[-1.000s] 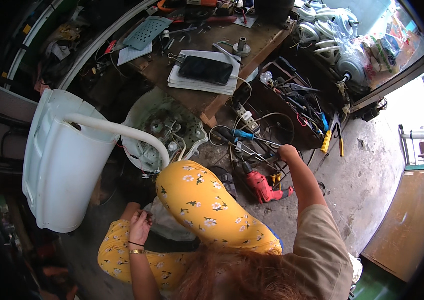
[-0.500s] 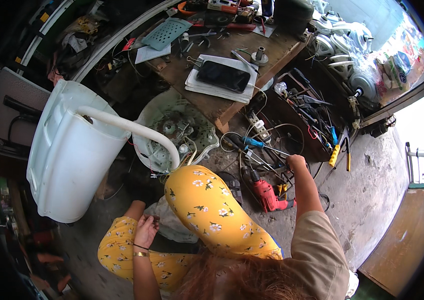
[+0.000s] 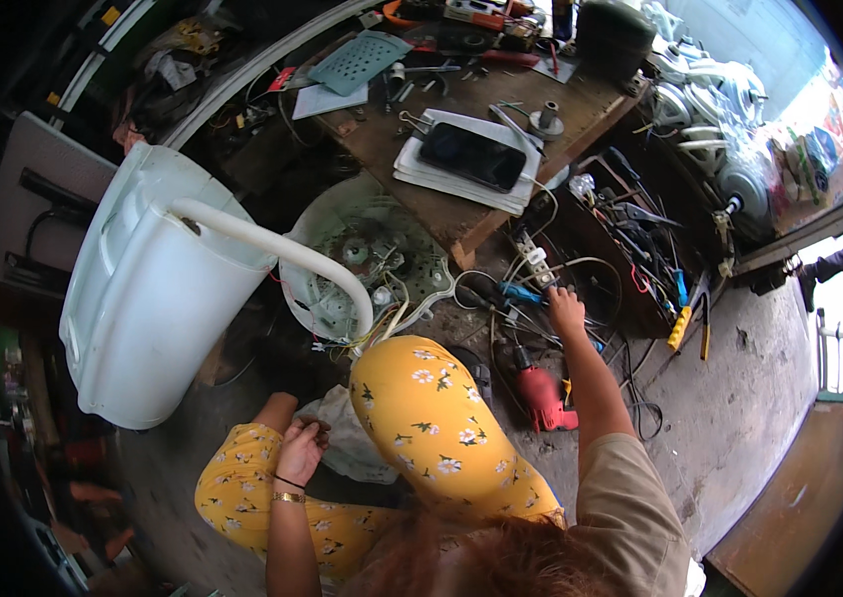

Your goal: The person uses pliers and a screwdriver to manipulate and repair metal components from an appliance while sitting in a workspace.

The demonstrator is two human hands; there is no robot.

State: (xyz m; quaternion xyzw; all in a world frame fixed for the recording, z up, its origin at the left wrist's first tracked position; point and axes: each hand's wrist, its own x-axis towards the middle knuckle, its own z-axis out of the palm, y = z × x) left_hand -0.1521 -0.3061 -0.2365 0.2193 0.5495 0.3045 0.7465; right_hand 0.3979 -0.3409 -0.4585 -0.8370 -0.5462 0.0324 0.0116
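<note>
My left hand [image 3: 302, 448] rests by my lower leg, fingers closed around something small and dark that I cannot make out. My right hand [image 3: 566, 308] reaches into a pile of cables and tools, fingers curled on something hidden, beside a blue-handled screwdriver [image 3: 519, 292] and below a white power strip [image 3: 536, 261]. A red drill [image 3: 546, 398] lies under my right forearm. Left of these sit an open round plastic housing [image 3: 332, 279] with wires and a large white plastic body [image 3: 158, 308] with a curved hose [image 3: 292, 254].
A wooden bench [image 3: 481, 95] holds a phone [image 3: 471, 156] on papers. At right stand a wooden tool box [image 3: 655, 308], bagged motor parts [image 3: 720, 119] and a brown board [image 3: 775, 497]. Another person's dark-clothed leg [image 3: 835, 264] shows in the doorway at upper right.
My right hand has moved up and left among the tools, toward the power strip. The view has shifted, and the other person's leg has appeared in the doorway.
</note>
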